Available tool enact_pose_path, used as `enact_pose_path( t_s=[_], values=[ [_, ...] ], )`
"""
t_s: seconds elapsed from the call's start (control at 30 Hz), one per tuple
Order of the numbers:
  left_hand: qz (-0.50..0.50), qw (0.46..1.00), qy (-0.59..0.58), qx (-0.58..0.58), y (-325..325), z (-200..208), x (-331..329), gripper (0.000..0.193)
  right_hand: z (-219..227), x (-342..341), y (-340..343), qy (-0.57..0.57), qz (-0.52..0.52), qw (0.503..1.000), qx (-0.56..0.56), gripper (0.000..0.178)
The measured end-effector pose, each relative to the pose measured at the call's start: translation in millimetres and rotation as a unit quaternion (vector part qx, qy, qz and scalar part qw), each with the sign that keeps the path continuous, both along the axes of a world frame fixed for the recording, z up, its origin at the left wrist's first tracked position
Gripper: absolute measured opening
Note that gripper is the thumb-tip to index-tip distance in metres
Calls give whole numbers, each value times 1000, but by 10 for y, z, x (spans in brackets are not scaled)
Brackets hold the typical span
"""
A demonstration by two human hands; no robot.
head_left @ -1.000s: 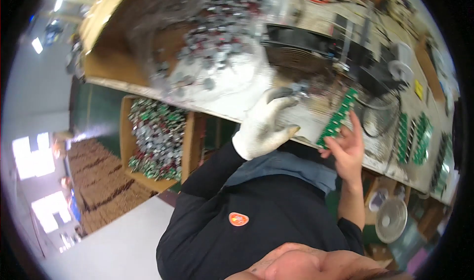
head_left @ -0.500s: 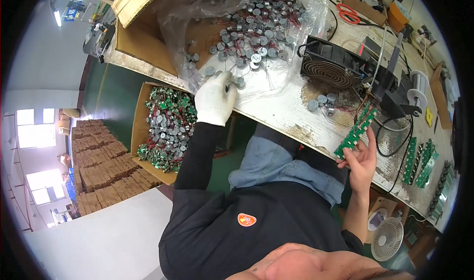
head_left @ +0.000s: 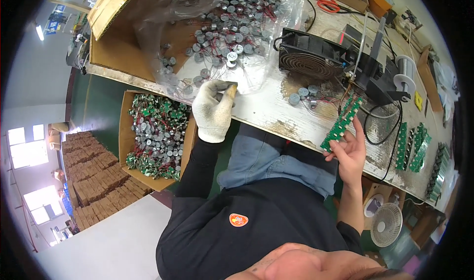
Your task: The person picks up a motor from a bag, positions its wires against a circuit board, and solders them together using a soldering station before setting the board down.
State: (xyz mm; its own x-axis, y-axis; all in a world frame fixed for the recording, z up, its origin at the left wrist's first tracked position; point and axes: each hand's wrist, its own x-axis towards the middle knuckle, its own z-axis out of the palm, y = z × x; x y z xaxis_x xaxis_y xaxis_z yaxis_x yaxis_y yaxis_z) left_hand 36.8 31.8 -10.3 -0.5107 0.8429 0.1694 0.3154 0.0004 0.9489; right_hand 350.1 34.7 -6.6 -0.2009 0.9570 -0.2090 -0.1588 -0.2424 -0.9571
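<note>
My left hand point(head_left: 214, 113), in a white glove with a stained fingertip, is over the near edge of the bench. Its fingers are curled in a pinch; whatever they hold, if anything, is hidden. Just beyond it, small round grey motors point(head_left: 232, 56) with red wires lie heaped on a clear plastic bag point(head_left: 170, 85). My bare right hand point(head_left: 349, 151) grips the lower end of a green circuit board strip point(head_left: 341, 127) between thumb and fingers. The strip slants up toward the tip of a black soldering stand point(head_left: 368, 72). Several loose motors point(head_left: 303, 91) lie left of the strip.
A cardboard box point(head_left: 127, 132) of motors and green boards stands below the bench at left. A black fan point(head_left: 311, 58) sits behind the loose motors. Solder spool point(head_left: 406, 77), red-handled scissors point(head_left: 327, 3) and more board strips point(head_left: 419, 149) are at right.
My left hand has drawn back from the motor pile toward the bench edge, and the motor at its fingertips no longer shows. My right hand still holds the strip. The view has shifted somewhat.
</note>
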Motion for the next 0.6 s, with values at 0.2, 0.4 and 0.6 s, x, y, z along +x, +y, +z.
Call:
enact_pose_path(
  t_s=[0.2,0.4,0.6],
  values=[
    [-61,985,-161,28,40,152,267,22,18,15,-19,22,-1,1000,-12,77],
    [-147,961,-214,-94,58,193,577,44,-25,33,-19,36,0,999,-21,78],
    [-224,957,-155,-97,41,141,896,30,-14,53,-11,56,-1,998,-28,77]
  ],
)
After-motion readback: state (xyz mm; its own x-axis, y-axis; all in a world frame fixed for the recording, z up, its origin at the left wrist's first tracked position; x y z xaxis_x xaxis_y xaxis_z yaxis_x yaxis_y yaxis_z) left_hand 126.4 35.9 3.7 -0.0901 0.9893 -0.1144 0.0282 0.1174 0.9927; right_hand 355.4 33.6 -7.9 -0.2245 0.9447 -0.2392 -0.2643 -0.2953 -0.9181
